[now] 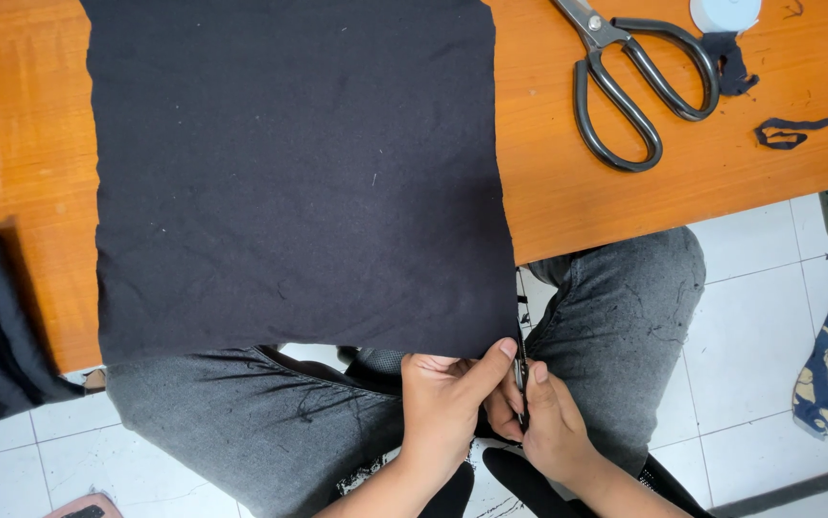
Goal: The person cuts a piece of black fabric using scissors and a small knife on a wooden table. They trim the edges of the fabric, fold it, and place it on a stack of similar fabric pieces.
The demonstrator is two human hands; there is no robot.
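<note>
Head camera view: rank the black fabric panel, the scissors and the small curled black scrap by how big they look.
1. Black fabric panel, by far the largest.
2. Scissors.
3. Curled black scrap, smallest.
All lie on the wooden table, so nearness hardly skews this.

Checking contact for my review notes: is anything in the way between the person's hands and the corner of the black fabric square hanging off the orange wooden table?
Nothing visible does. The left hand and right hand already pinch the near right corner of the black fabric square, with a thin dark strip between the fingers.
</note>
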